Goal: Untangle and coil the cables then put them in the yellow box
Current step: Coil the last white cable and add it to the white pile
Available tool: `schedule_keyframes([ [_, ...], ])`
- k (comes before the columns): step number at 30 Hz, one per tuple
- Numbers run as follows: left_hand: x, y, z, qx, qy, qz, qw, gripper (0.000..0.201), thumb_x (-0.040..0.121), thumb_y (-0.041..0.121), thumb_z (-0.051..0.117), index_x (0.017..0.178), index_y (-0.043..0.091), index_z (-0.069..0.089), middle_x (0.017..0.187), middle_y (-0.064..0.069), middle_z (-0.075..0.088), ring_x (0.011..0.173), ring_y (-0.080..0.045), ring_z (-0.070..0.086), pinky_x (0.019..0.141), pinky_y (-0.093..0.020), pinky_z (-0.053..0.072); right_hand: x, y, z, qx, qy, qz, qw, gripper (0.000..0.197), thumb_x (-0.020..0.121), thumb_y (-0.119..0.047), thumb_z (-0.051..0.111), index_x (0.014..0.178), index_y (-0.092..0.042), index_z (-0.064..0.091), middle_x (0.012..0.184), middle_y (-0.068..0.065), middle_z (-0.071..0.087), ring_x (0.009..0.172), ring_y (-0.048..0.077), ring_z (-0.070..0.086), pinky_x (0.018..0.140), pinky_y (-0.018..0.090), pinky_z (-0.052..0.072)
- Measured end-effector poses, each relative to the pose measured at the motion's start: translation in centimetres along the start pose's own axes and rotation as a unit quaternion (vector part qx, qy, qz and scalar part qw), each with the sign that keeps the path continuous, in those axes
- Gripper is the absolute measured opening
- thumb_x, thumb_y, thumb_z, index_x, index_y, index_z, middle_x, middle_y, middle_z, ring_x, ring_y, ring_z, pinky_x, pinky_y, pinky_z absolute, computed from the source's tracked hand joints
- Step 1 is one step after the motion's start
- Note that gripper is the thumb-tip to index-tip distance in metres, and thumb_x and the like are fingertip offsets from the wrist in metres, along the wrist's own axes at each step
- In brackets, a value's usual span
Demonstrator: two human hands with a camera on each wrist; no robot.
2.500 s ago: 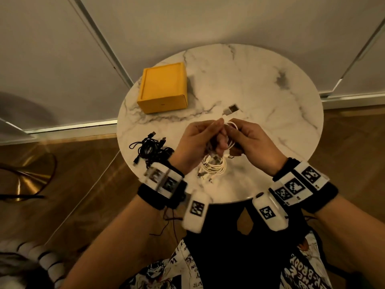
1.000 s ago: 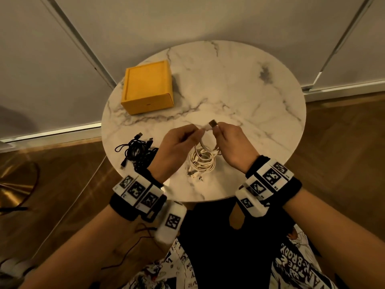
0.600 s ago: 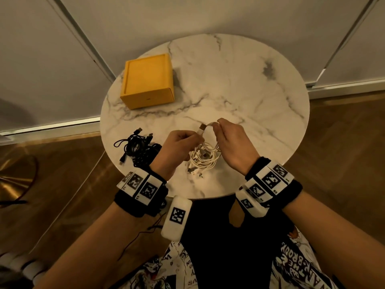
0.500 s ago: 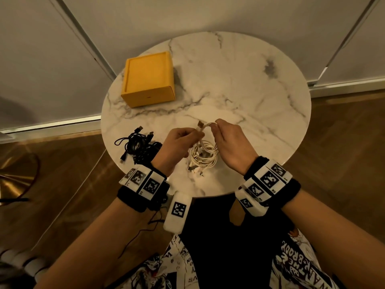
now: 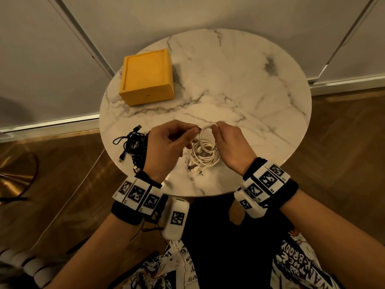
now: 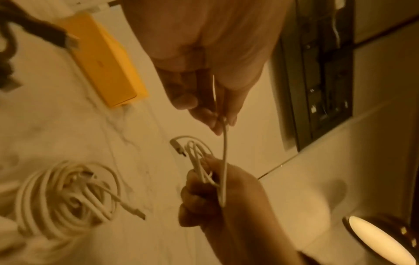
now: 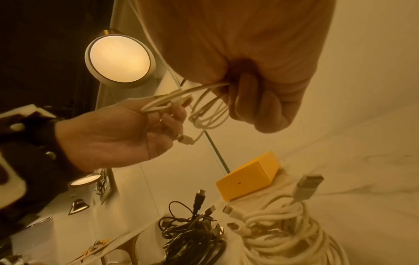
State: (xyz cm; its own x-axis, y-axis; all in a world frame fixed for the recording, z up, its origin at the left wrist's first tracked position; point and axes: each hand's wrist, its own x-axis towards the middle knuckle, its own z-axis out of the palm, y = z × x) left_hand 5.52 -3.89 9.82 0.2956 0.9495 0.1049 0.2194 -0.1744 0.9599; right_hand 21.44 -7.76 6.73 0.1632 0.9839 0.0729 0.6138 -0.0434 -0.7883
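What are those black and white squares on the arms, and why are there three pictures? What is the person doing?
No robot here, just a person wearing bands with pattern squares and small cameras on both wrists. One picture looks down from their head; the other two look along each hand. The left hand and right hand both hold a thin white cable, winding it into loops. On the round marble table lie a pile of white cables, a tangle of black cables and a closed yellow box.
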Motion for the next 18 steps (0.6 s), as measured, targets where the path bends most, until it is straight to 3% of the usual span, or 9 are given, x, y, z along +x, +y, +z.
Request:
schedule_keyframes([
  [3, 0.3, -0.2, 0.8, 0.067, -0.027, 0.024, 0.997, 0.007, 0.081, 0.013, 0.076, 0.086, 0.009, 0.077, 0.070, -0.001, 0.073, 0.059, -0.013, 0.067, 0.057, -0.026, 0.052, -0.3, -0.6, 0.3, -0.001, -0.005, -0.007, 1.000, 0.030, 0.103, -0.024, 0.034, 0.080, -0.010, 0.047, 0.073, 0.006, 0.054, 0.066, 0.025, 0.050, 0.062, 0.032, 0.032],
  [7, 0.9, -0.9, 1.2, 0.150, -0.022, 0.032, 0.988, 0.016, 0.076, 0.024, 0.081, 0.087, 0.016, 0.073, 0.064, 0.000, 0.070, 0.044, -0.009, 0.057, 0.048, -0.020, 0.042, -0.4, -0.8, 0.5, 0.001, -0.009, 0.008, 1.000, 0.028, 0.103, -0.024, 0.034, 0.080, -0.011, 0.045, 0.065, -0.002, 0.047, 0.063, 0.020, 0.046, 0.060, 0.029, 0.027],
  [10, 1.4, -1.3, 1.4, 0.200, -0.009, 0.015, 0.980, 0.038, 0.069, 0.037, 0.084, 0.093, 0.020, 0.060, 0.064, 0.003, 0.068, 0.050, -0.009, 0.060, 0.053, -0.024, 0.045, -0.4, -0.7, 0.5, -0.002, -0.008, 0.013, 1.000, 0.030, 0.103, -0.024, 0.033, 0.081, -0.009, 0.048, 0.071, 0.005, 0.053, 0.067, 0.024, 0.050, 0.062, 0.034, 0.033],
  [12, 1.8, -1.9, 1.6, 0.235, -0.009, 0.005, 0.972, 0.040, 0.068, 0.046, 0.082, 0.090, 0.021, 0.061, 0.065, 0.004, 0.065, 0.053, -0.007, 0.057, 0.055, -0.027, 0.045, -0.4, -0.3, 0.3, 0.004, 0.000, 0.010, 1.000, 0.032, 0.104, -0.022, 0.033, 0.084, -0.004, 0.052, 0.078, 0.011, 0.058, 0.071, 0.026, 0.053, 0.065, 0.035, 0.038],
  [14, 2.2, -2.3, 1.8, 0.256, -0.052, -0.007, 0.965, 0.038, 0.074, 0.054, 0.074, 0.092, 0.022, 0.067, 0.075, 0.006, 0.066, 0.060, -0.008, 0.061, 0.060, -0.031, 0.050, -0.3, 0.0, -0.1, 0.012, 0.006, 0.009, 1.000, 0.034, 0.104, -0.022, 0.034, 0.088, -0.001, 0.056, 0.080, 0.012, 0.060, 0.072, 0.026, 0.054, 0.065, 0.034, 0.037],
  [16, 2.1, -2.3, 2.1, 0.244, -0.113, -0.009, 0.963, 0.033, 0.084, 0.048, 0.066, 0.098, 0.019, 0.070, 0.085, 0.006, 0.069, 0.071, -0.014, 0.067, 0.066, -0.036, 0.055, -0.3, 0.1, -0.3, 0.020, 0.000, 0.009, 1.000, 0.034, 0.104, -0.022, 0.034, 0.091, -0.001, 0.057, 0.083, 0.012, 0.063, 0.074, 0.025, 0.056, 0.066, 0.034, 0.039],
  [18, 1.9, -2.1, 2.7, 0.232, -0.141, 0.003, 0.962, 0.020, 0.092, 0.031, 0.061, 0.102, 0.014, 0.068, 0.076, 0.006, 0.068, 0.069, -0.012, 0.067, 0.064, -0.028, 0.052, -0.3, 0.2, -0.4, 0.026, -0.002, 0.006, 1.000, 0.032, 0.103, -0.022, 0.034, 0.091, -0.002, 0.057, 0.084, 0.012, 0.063, 0.075, 0.024, 0.057, 0.069, 0.035, 0.042],
])
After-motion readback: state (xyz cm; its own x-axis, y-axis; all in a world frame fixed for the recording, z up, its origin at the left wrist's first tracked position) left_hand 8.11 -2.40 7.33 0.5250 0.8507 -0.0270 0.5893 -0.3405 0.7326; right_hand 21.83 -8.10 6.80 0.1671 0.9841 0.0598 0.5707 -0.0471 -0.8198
